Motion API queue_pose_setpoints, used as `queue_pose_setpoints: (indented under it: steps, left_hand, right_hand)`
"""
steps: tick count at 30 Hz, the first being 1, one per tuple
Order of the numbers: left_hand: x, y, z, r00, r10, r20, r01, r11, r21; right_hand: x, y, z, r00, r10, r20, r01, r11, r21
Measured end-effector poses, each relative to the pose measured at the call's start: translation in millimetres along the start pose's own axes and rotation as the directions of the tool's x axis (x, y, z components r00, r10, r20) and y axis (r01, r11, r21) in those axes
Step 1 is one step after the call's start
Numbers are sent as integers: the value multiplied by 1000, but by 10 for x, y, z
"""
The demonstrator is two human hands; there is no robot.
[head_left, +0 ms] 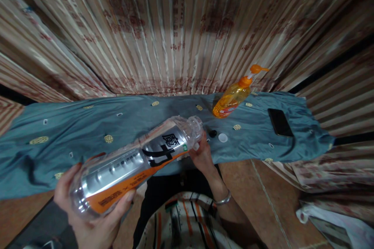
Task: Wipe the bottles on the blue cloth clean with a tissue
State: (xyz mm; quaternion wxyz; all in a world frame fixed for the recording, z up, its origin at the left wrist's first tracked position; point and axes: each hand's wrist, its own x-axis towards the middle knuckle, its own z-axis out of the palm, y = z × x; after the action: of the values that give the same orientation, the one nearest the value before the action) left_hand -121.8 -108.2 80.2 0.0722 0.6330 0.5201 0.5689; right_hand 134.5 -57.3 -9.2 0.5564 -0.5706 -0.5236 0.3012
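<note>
A large clear plastic bottle (137, 159) with a silver and orange label lies slantwise across my view, its neck toward the upper right. Around its base wraps my left hand (93, 218), fingers on the far side and thumb on the near side. My right hand (201, 153) grips near the neck, its fingertips partly hidden behind the plastic. Whether a cap sits on the mouth, I cannot tell. Just beyond the right hand, a white round disc (223, 137) and a small black round object (213, 133) lie on the blue-green cloth (140, 113).
A pump bottle (232, 99) of orange liquid stands toward the back of the cloth-covered surface. Farther right lies a black phone (279, 122). Pleated, patterned curtains (175, 27) hang behind and at both sides. Brown floor tiles (251, 198) show below.
</note>
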Motion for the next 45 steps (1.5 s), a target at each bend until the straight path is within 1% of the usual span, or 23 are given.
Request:
queue_pose_setpoints:
  steps: [4, 6, 11, 15, 17, 22, 24, 27, 29, 32, 37, 43, 45]
  left_hand:
    - [33, -3, 26, 997, 78, 4, -78, 997, -5]
    - [41, -1, 33, 996, 89, 12, -88, 996, -13]
    - [-2, -29, 15, 1000, -7, -21, 7, 1000, 7]
    - [-42, -64, -12, 999, -23, -31, 24, 1000, 20]
    - [-46, -49, -12, 999, -35, -27, 35, 999, 19]
    - [-50, 34, 11, 990, -140, -26, 141, 989, 42]
    - [-64, 39, 12, 989, -146, -31, 147, 988, 34]
    - [-84, 29, -1, 979, -196, -51, 197, 980, 18]
    - [-86, 31, -7, 977, -205, -49, 206, 978, 21]
    - [-79, 51, 3, 983, -179, -47, 180, 984, 9]
    - [-93, 62, 29, 975, -220, -41, 218, 975, -44]
    - [-99, -15, -29, 983, -179, -39, 179, 984, 8]
    - [-101, -29, -44, 980, -197, -35, 198, 980, 27]
  right_hand:
    - [2, -16, -3, 1000, 9, 8, -9, 1000, 0]
    - [7, -28, -2, 1000, 9, 4, -9, 1000, -2]
    - [13, -42, 8, 1000, -4, -4, 4, 1000, 2]
    - [7, -39, 7, 1000, 0, -5, 0, 1000, 0]
    - [4, -32, 4, 1000, 0, -4, 0, 1000, -9]
    - [2, -4, 3, 1000, -10, 6, 10, 1000, -12]
    - [2, 4, 7, 1000, -14, 5, 14, 1000, -8]
    - [-1, 5, 11, 1000, -14, 3, 14, 1000, 1]
    - [-3, -4, 11, 1000, -6, 6, 6, 1000, 7]
    - [-3, -24, 9, 1000, -2, 5, 2, 1000, 12]
    - [2, -30, 10, 1000, 25, 4, -25, 1000, 5]
    - [-10, 2, 13, 1000, 26, 13, -26, 999, -20]
    - [-15, 19, 25, 1000, 14, 9, -14, 1000, -11]
